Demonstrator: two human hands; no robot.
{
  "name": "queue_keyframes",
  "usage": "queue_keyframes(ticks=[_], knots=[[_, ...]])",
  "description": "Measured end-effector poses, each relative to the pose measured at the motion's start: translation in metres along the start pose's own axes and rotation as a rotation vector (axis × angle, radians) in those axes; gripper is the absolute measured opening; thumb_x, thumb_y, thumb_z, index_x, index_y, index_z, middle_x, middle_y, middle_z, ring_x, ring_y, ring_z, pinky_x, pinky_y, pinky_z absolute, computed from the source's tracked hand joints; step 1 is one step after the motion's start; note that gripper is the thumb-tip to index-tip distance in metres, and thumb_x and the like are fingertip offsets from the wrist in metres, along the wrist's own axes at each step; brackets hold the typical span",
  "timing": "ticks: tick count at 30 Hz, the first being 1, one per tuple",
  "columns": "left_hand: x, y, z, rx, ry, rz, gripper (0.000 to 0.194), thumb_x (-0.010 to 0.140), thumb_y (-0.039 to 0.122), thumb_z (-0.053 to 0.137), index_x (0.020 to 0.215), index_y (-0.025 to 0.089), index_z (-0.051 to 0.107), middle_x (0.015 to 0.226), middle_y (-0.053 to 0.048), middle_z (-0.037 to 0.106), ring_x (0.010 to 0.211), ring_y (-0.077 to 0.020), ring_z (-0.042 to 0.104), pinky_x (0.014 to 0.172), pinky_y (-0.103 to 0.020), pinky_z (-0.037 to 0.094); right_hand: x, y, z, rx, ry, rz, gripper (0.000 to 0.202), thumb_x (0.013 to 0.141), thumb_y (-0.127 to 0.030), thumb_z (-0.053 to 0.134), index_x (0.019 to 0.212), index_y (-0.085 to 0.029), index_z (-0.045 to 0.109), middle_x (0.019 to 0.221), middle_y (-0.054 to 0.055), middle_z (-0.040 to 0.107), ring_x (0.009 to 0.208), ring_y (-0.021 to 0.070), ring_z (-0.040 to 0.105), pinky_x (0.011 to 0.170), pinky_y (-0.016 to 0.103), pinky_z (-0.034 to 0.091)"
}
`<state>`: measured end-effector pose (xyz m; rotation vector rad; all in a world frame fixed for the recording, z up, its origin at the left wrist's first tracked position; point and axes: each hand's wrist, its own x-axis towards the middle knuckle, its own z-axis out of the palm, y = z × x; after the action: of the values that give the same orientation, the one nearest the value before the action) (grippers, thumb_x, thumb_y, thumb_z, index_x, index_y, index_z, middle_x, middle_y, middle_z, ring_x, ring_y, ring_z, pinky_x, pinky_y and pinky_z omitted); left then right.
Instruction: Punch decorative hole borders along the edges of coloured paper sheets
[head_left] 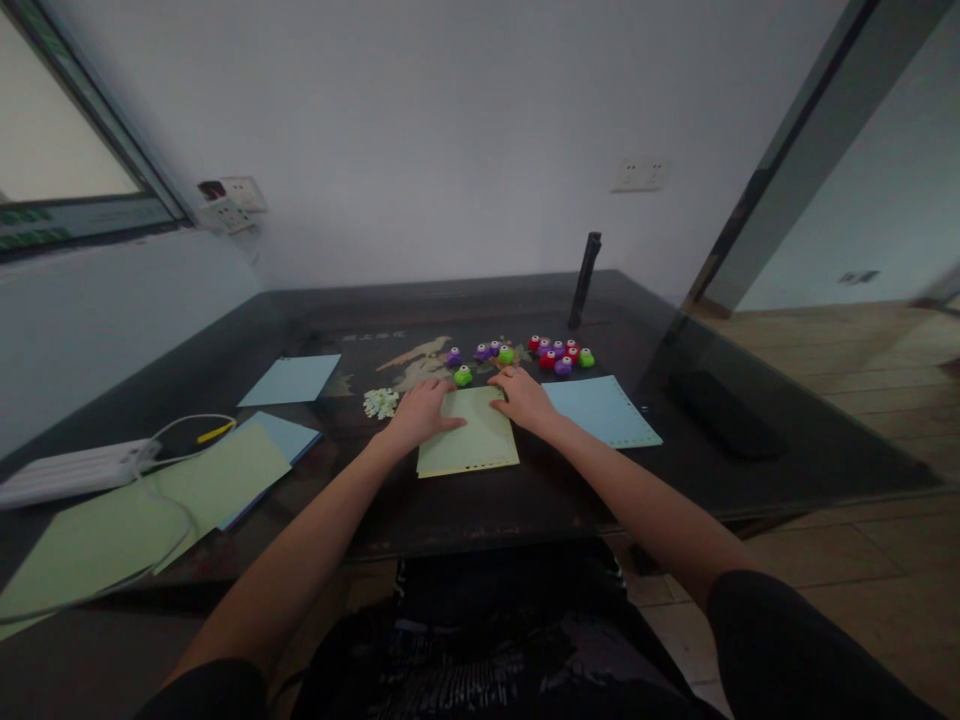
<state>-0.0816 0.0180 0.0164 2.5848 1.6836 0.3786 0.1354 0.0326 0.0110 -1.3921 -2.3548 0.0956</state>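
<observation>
Both our left hand (421, 410) and right hand (525, 398) lie flat, ungripped, on the light, floppy green sheet (469, 443); we'd pinch its near edge.

I see a dark glass table (720, 470) against a plain white wall (450, 130). A window (52, 160) is at far left, sockets (232, 200) beside it. Wooden floor (862, 560) is on the right.

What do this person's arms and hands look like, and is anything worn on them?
Both forearms are bare from the hands up past the elbows. The left hand and right hand wear no gloves; the picture is too small to show any rings. No watch or bracelet shows at either wrist. Short dark sleeves cover the upper arms at the bottom of the view.
</observation>
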Motion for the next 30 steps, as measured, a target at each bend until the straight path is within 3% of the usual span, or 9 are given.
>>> queue_keyframes(ticks=[10,17,23,30], knots=[[-0.0019,0.0041,-0.0052,0.007,-0.019,-0.008,0.059,0.071,0.051,0.066,0.119,0.020,0.056,0.115,-0.012,0.058,0.107,-0.0299,0.053,0.091,-0.042,0.042,0.0009,-0.0005,-0.0013,-0.058,-0.025,-0.045,0.029,0.085,-0.021,0.058,0.112,-0.018,0.066,0.110,0.009,0.066,0.109,0.0248,0.051,0.093,0.035,0.041],[-0.0025,0.0039,-0.0050,0.005,-0.013,-0.008,0.055,0.071,0.051,0.066,0.116,0.022,0.058,0.113,-0.010,0.059,0.106,-0.0292,0.054,0.090,-0.041,0.042,-0.0001,-0.0043,-0.0028,-0.094,-0.062,0.010,0.029,0.086,-0.021,0.056,0.112,-0.020,0.067,0.108,0.009,0.068,0.105,0.0267,0.055,0.084,0.035,0.046],[-0.0022,0.0041,-0.0045,-0.004,-0.006,-0.012,0.055,0.069,0.050,0.068,0.114,0.020,0.057,0.115,-0.011,0.059,0.108,-0.0305,0.053,0.092,-0.043,0.042,-0.0001,-0.0042,-0.0057,-0.035,-0.004,0.031,0.021,0.082,-0.021,0.061,0.102,-0.023,0.068,0.102,0.006,0.069,0.102,0.0235,0.057,0.082,0.032,0.045],[-0.0007,0.0050,-0.0057,-0.003,0.033,0.009,0.053,0.069,0.047,0.069,0.111,0.018,0.055,0.113,-0.012,0.059,0.107,-0.0304,0.054,0.091,-0.042,0.043,0.0048,-0.0019,-0.0040,0.037,0.057,0.114,0.008,0.080,-0.028,0.065,0.081,-0.020,0.065,0.086,0.004,0.067,0.084,0.0190,0.059,0.069,0.028,0.041]])
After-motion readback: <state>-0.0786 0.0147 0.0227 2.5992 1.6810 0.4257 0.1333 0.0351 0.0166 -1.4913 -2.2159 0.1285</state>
